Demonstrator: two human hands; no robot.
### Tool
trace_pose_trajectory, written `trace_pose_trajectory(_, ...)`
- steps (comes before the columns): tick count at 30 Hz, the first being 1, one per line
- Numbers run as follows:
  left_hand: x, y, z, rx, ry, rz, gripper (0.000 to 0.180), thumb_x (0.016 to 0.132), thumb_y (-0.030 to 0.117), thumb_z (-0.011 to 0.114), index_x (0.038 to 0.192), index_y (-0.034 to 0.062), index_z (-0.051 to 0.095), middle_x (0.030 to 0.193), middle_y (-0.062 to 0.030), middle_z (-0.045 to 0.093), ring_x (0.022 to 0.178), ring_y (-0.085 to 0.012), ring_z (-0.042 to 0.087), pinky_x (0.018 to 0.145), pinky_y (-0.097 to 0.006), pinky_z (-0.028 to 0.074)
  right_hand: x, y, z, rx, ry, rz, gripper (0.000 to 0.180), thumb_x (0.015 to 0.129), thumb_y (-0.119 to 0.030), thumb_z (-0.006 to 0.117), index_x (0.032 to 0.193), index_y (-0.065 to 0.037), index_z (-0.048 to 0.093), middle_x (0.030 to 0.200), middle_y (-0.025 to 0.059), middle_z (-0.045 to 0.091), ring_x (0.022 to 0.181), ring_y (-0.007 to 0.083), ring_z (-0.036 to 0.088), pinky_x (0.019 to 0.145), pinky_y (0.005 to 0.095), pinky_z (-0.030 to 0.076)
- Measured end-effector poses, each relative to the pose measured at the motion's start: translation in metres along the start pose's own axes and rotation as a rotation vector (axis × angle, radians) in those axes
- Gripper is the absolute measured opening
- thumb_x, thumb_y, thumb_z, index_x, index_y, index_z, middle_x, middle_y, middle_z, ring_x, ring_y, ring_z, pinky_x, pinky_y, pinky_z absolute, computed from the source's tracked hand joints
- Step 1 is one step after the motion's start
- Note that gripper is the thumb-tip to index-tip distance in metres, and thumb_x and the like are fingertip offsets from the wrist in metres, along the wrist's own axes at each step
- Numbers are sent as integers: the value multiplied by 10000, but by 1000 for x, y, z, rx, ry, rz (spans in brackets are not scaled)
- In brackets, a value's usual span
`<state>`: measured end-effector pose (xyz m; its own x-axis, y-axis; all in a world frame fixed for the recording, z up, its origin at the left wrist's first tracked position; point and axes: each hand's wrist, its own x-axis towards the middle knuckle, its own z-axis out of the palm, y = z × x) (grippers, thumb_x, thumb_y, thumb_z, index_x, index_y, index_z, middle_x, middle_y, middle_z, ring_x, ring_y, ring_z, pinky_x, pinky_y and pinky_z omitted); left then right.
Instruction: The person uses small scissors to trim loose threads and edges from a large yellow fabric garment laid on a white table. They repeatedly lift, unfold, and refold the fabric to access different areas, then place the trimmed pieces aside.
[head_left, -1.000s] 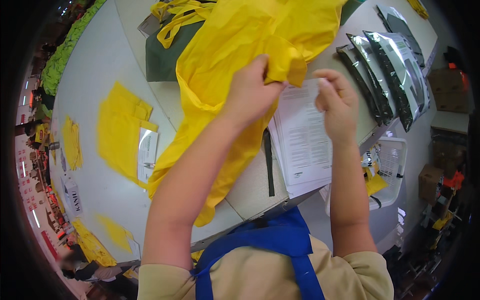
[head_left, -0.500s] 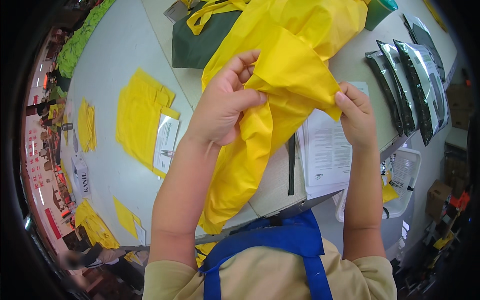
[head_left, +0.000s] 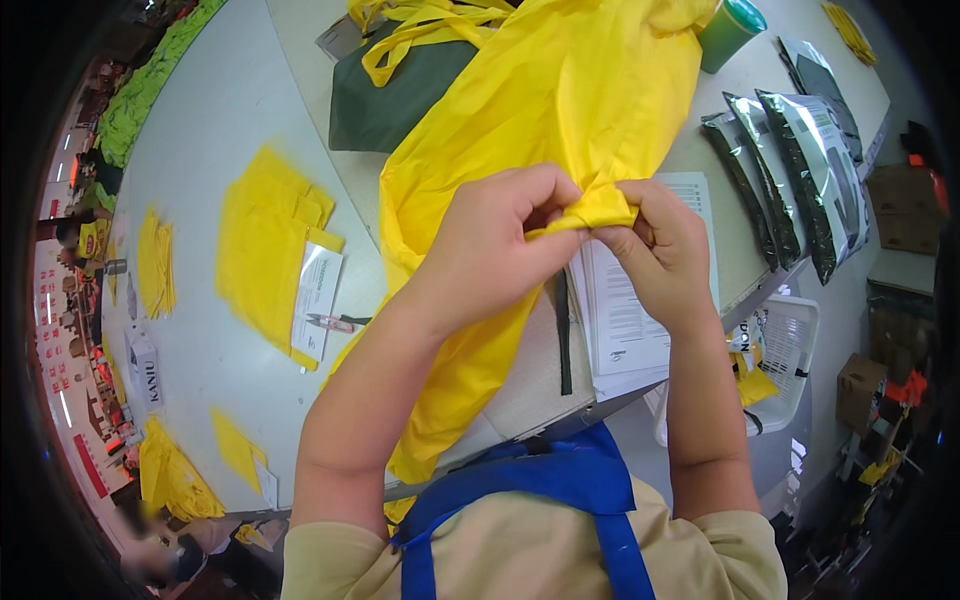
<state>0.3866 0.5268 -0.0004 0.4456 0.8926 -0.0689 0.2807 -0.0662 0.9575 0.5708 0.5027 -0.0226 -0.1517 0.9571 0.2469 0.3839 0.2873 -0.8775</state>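
Observation:
A large piece of yellow cloth [head_left: 590,90] stretches from the far side of the table toward my body; its exact kind does not show. Both hands meet near the middle, pinching a gathered, folded part of its edge. My left hand [head_left: 500,235] grips the cloth with thumb and curled fingers. Close beside it, my right hand [head_left: 662,250] pinches the same fold from the right. Part of the cloth hangs down under my left forearm to the table's near edge. Printed papers [head_left: 632,335] lie stacked below my right hand, with a narrow black strip [head_left: 564,340] beside them.
Yellow folded cloths [head_left: 262,245] lie at left with a white card [head_left: 318,290] and small snips [head_left: 330,322]. A dark green bag [head_left: 390,100] and green cup [head_left: 732,35] stand at the back. Black-and-clear packages [head_left: 810,180] rest at right, above a white basket [head_left: 795,350].
My hands have come together and closer to me. The cloth edge that was spread between them is now bunched into a fold. The view has shifted slightly.

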Motion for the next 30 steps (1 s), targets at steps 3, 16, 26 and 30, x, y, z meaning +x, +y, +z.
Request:
trace_pose_trajectory(3, 5, -14, 7, 86, 60, 511, 559, 658, 200, 729, 1145, 99, 475, 1090, -69, 540, 1057, -300, 481, 955, -401, 351, 3, 12, -11, 227, -142, -53, 139, 759, -16, 656, 878, 10, 588, 798, 55, 562, 723, 137, 522, 642, 240, 419)
trace_pose_trajectory(16, 14, -16, 44, -72, 27, 277, 306, 683, 105, 724, 952, 65, 583, 987, -140, 605, 887, -327, 575, 790, -382, 452, -9, -11, -13, 1187, -24, 310, 243, 943, -123, 402, 1134, 8, 475, 887, 50, 518, 789, 128, 493, 773, 272, 422)
trace_pose_trajectory(26, 5, -29, 51, -674, 62, 60, 236, 846, 61, 619, 1080, 34, 589, 1026, -41, 618, 910, -106, 569, 787, -255, 460, -21, 13, -10, 628, 197, 192, 184, 946, -131, 465, 1031, -12, 577, 1126, 116, 558, 1021, 177, 521, 881, 294, 407)
trace_pose_trajectory(30, -1, -19, 54, -634, 61, -25, 154, 845, 66, 635, 988, 44, 581, 994, -33, 609, 885, -96, 559, 790, -256, 448, -24, 14, -4, 391, 147, 88, 182, 912, -134, 539, 981, -20, 662, 1040, 57, 541, 976, 127, 472, 894, 247, 358)
